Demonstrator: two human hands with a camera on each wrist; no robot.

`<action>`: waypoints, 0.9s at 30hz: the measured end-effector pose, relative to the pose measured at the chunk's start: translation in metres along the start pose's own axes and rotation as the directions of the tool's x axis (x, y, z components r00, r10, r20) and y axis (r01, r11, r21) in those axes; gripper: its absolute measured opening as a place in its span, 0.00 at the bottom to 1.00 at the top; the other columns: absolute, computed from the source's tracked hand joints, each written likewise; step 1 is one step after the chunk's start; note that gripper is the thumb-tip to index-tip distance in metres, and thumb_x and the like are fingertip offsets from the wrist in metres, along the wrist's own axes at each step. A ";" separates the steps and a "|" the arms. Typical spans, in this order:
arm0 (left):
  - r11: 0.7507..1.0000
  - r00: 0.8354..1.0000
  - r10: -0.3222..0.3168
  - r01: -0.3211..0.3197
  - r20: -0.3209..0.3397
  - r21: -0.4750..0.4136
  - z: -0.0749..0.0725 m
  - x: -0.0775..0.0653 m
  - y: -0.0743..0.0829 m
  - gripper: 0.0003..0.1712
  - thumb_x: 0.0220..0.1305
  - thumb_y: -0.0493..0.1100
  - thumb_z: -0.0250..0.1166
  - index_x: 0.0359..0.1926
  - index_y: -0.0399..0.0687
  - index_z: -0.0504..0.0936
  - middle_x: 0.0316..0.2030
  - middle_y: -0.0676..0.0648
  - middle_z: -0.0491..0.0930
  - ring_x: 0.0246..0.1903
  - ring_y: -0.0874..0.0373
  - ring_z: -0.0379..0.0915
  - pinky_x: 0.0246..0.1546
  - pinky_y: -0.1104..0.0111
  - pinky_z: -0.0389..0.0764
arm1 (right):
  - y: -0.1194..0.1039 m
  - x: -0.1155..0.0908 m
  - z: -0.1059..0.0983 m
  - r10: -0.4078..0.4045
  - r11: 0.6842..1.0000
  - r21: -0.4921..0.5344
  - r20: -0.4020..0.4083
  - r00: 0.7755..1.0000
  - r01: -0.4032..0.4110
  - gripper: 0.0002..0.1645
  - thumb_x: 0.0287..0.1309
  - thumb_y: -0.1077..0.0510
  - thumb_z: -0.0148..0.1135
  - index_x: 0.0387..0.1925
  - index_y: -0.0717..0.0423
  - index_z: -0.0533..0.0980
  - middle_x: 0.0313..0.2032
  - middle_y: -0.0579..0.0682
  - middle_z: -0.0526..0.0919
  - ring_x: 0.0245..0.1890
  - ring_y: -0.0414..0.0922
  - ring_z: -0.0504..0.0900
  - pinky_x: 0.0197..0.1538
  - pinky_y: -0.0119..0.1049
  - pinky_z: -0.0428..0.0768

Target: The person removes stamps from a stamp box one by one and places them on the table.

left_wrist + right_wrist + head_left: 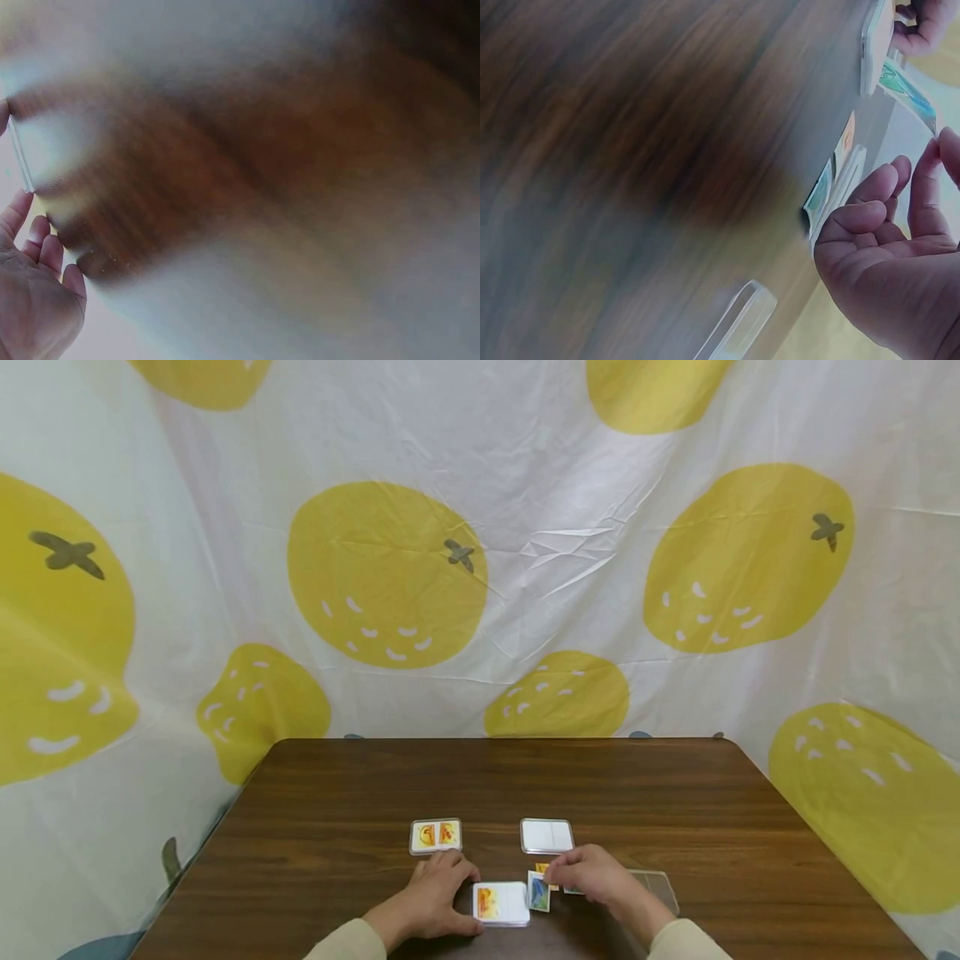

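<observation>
My left hand [438,897] holds the left end of a flat clear plastic case [514,905] with a white backing, thumb and finger at its opposite edges. One orange-and-yellow stamp [488,902] sits on the left half of that white backing. Between thumb and forefinger, my right hand [596,875] pinches a small blue-green stamp [538,892] at the case's right edge. In the right wrist view, this stamp [909,94] tilts, its far end close to the case [875,49]. An orange stamp [844,141] and a green one [820,189] lie below the right hand.
Behind the left hand lies another case [436,836] with two orange stamps. A white-backed case [546,836] is further right. One clear plastic piece [660,887] rests beside the right wrist. The brown wooden table [322,810] ends at a fruit-print curtain [540,610].
</observation>
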State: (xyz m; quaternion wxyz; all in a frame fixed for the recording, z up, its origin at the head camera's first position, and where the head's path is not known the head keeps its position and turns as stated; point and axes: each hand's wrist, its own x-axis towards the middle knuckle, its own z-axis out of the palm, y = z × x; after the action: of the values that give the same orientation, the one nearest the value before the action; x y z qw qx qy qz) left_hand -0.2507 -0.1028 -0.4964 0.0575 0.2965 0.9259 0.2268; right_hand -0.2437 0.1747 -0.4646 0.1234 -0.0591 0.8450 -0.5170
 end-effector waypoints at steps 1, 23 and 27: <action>1.000 1.000 -0.001 0.001 -0.001 0.000 0.000 0.000 0.000 0.28 0.47 0.62 0.76 0.46 0.59 0.76 0.46 0.57 0.67 0.48 0.58 0.61 0.49 0.58 0.64 | 0.001 -0.001 -0.001 -0.004 1.000 -0.001 0.002 1.000 0.004 0.09 0.54 0.58 0.67 0.32 0.63 0.83 0.23 0.44 0.75 0.25 0.42 0.69 0.24 0.33 0.60; 1.000 1.000 0.004 -0.004 0.001 -0.003 -0.001 -0.001 0.002 0.28 0.48 0.62 0.75 0.46 0.59 0.76 0.46 0.58 0.67 0.48 0.59 0.61 0.49 0.58 0.65 | 0.013 -0.011 0.001 -0.158 0.977 -0.140 0.034 0.987 0.161 0.05 0.53 0.64 0.68 0.26 0.63 0.82 0.24 0.45 0.81 0.27 0.42 0.72 0.29 0.34 0.68; 1.000 1.000 0.004 -0.004 -0.003 -0.001 -0.001 -0.001 0.002 0.28 0.48 0.62 0.75 0.46 0.58 0.76 0.46 0.58 0.67 0.48 0.59 0.61 0.49 0.58 0.65 | 0.012 -0.011 0.002 -0.179 0.955 -0.239 -0.001 0.984 0.174 0.05 0.52 0.61 0.69 0.24 0.57 0.82 0.22 0.42 0.78 0.24 0.41 0.70 0.27 0.34 0.67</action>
State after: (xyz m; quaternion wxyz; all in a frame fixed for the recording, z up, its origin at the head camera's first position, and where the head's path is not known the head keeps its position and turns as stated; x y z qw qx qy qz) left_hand -0.2486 -0.1022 -0.4947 0.0557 0.2982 0.9253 0.2276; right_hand -0.2318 0.1808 -0.4750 0.0591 -0.1429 0.8935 -0.4215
